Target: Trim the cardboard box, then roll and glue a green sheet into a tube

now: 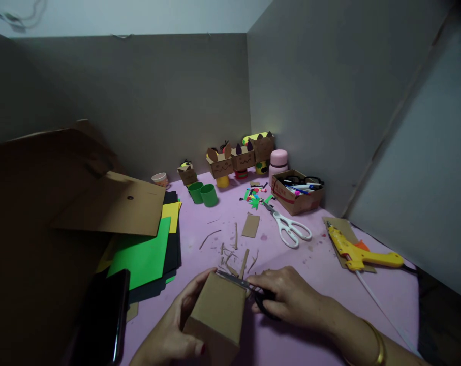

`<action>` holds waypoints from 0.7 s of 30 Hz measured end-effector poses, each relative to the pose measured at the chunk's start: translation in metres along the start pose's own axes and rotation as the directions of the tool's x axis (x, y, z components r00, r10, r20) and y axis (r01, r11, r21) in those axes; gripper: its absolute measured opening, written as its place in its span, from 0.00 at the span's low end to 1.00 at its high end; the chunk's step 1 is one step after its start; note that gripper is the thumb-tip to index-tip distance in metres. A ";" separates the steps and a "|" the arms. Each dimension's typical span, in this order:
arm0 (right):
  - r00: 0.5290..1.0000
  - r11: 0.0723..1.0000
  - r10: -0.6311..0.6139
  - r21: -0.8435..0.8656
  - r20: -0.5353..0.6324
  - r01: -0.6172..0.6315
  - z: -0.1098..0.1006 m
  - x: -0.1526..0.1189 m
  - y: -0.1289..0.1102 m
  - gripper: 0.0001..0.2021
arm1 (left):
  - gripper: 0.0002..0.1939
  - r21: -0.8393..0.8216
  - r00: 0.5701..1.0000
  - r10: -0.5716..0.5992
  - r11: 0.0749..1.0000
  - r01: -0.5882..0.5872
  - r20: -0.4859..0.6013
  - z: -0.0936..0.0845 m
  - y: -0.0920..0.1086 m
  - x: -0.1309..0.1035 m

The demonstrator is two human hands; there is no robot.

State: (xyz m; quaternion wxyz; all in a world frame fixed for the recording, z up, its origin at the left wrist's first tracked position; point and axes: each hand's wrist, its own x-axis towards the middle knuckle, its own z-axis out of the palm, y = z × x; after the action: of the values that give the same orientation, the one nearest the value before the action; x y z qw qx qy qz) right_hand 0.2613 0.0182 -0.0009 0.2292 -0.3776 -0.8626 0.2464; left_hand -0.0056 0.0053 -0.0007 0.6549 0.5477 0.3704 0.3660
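Observation:
My left hand (175,325) grips a small brown cardboard box (218,307) from its left side, thumb at the near face. In my right hand (285,295) is a pair of black-handled scissors (234,278), fingers in the loops. The blades lie along the far top edge of the box; whether cardboard sits between them I cannot tell. Thin cardboard scraps (230,256) are scattered just beyond the box. A small cardboard rectangle (250,225) lies flat farther back.
White scissors (291,227) and a yellow glue gun (362,254) lie at right. Behind stand a pen box (297,195), a pink bottle (278,162), green cups (209,195) and cardboard animal figures (220,168). At left are coloured sheets (142,259), a phone (104,320) and a large carton (35,213).

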 end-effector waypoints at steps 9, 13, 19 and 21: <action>1.000 1.000 0.030 -0.002 -0.007 -0.030 -0.007 -0.002 0.002 0.09 | 0.46 0.002 0.994 0.029 1.000 -0.029 -0.108 -0.002 0.011 -0.004; 1.000 0.999 0.027 -0.031 -0.013 -0.028 -0.007 -0.003 0.003 0.07 | 0.47 -0.004 0.989 0.022 1.000 -0.022 -0.149 -0.006 0.010 -0.005; 0.999 0.999 0.028 0.040 -0.018 -0.027 -0.006 -0.001 0.005 0.05 | 0.49 -0.025 0.986 0.005 1.000 -0.009 -0.167 -0.009 0.005 -0.003; 0.998 0.992 0.059 0.114 -0.011 -0.058 -0.007 0.000 0.004 0.05 | 0.48 -0.051 0.982 0.003 0.999 -0.013 -0.188 -0.009 0.004 -0.003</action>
State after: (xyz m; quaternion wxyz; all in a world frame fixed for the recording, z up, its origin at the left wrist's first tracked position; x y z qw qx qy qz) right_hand 0.2675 0.0225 0.0018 0.2494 -0.3908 -0.8340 0.2992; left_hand -0.0153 0.0071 0.0023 0.6295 0.4952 0.4188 0.4280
